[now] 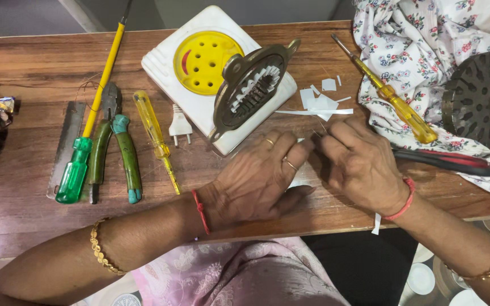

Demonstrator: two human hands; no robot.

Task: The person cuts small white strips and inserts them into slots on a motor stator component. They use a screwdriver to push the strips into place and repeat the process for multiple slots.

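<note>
Three screwdrivers lie on the wooden table (29, 62), and one pair of pliers (114, 144). The left hand (259, 178) and right hand (361, 164) meet fingertip to fingertip, pinching a small white paper strip (300, 180) just before the metal motor part (250, 90).

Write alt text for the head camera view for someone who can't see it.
A person's left hand and right hand meet fingertip to fingertip on a brown wooden table, beside a round metal motor stator leaning on a white and yellow plastic board. Green-handled pliers and a green-handled screwdriver lie to the left, with floral cloth at right.
</note>
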